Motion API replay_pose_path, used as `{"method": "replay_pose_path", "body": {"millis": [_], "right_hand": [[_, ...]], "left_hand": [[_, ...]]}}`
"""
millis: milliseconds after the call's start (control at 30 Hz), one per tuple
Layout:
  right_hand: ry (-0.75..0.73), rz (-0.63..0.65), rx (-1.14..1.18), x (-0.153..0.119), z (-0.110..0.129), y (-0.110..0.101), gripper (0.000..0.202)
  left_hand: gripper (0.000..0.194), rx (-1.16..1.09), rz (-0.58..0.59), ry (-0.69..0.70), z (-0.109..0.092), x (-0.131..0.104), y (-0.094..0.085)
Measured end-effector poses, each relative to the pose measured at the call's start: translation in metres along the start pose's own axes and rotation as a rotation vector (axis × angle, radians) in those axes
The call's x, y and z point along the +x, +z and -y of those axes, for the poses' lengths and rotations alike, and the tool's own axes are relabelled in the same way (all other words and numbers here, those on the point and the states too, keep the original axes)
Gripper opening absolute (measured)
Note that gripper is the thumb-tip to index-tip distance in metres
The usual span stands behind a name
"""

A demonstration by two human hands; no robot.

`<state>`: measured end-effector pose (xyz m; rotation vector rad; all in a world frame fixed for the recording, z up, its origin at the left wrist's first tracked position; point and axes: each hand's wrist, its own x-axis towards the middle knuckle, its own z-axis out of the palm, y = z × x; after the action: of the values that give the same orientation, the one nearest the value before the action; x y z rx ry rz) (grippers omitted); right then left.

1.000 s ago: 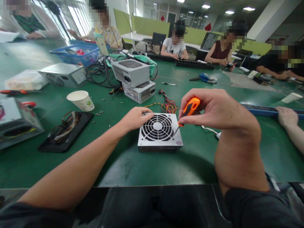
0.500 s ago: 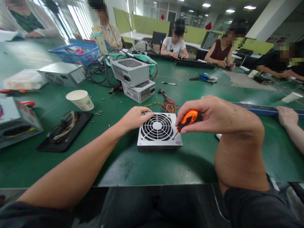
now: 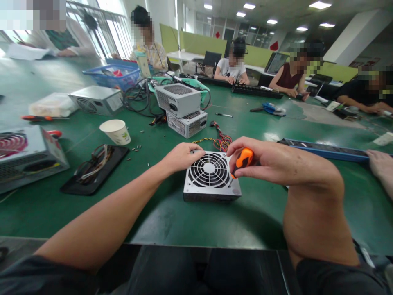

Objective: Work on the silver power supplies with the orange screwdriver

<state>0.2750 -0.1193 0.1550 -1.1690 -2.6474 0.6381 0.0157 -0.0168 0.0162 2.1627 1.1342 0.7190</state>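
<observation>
A silver computer power supply (image 3: 209, 191) lies in front of me, its round fan grille facing up. My left hand (image 3: 184, 157) grips its far left edge, thumb on top and the other fingers partly hidden behind the case. In my right hand (image 3: 253, 157) is a screwdriver (image 3: 245, 159) with an orange and black handle, held tilted. Its thin tip meets the front right corner of the fan side, where a screw hole sits; whether a screw is there I cannot make out. Red, yellow and black cables (image 3: 221, 139) run out behind the case.
Two stacked power supplies (image 3: 179, 100) stand beyond, near a blue basket (image 3: 115, 78). To the left are a paper cup (image 3: 116, 132), loose screws (image 3: 137, 148), a black tray (image 3: 78, 184) and another power supply (image 3: 46, 151). A neighbour's hand (image 3: 382, 168) rests on a blue strip (image 3: 328, 151) at right.
My view has shifted, so everything sits a little further right and lower. Both hands keep their hold, and the screwdriver tip stays at the same corner, its handle slightly turned.
</observation>
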Motion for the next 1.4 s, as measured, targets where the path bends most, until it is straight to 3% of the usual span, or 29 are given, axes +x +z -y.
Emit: {"method": "replay_pose_path", "body": {"millis": [100, 200, 300, 400, 467, 600, 900, 1200, 1400], "right_hand": [[0.019, -0.009, 0.026, 0.0, 0.002, -0.002, 0.044], [0.032, -0.118, 0.222, 0.002, -0.001, -0.004, 0.042], [0.087, -0.369, 0.381, 0.01, -0.012, -0.002, 0.044], [0.165, -0.667, 0.246, 0.026, -0.031, 0.003, 0.047], [0.182, -0.753, 0.136, 0.036, -0.043, 0.008, 0.045], [0.168, -0.722, 0.051, 0.045, -0.055, 0.014, 0.043], [0.141, -0.653, 0.022, 0.045, -0.059, 0.015, 0.042], [0.133, -0.485, -0.089, 0.038, -0.043, 0.014, 0.032], [0.12, -0.466, -0.077, 0.035, -0.046, 0.01, 0.03]], "left_hand": [[0.041, 0.003, 0.0, 0.007, 0.0, 0.0, 0.0], [0.041, -0.006, 0.001, 0.004, 0.0, 0.0, 0.0], [0.04, -0.007, 0.003, 0.007, 0.0, 0.0, 0.0], [0.04, -0.003, 0.003, 0.008, 0.0, 0.0, 0.0], [0.04, 0.0, 0.004, 0.004, -0.001, 0.0, 0.0], [0.04, -0.004, 0.005, 0.007, -0.001, 0.0, 0.0], [0.041, -0.019, 0.01, 0.007, -0.002, 0.0, -0.001], [0.042, -0.022, -0.002, 0.015, 0.0, 0.0, 0.0], [0.045, -0.019, -0.02, -0.005, 0.0, 0.001, 0.002]]}}
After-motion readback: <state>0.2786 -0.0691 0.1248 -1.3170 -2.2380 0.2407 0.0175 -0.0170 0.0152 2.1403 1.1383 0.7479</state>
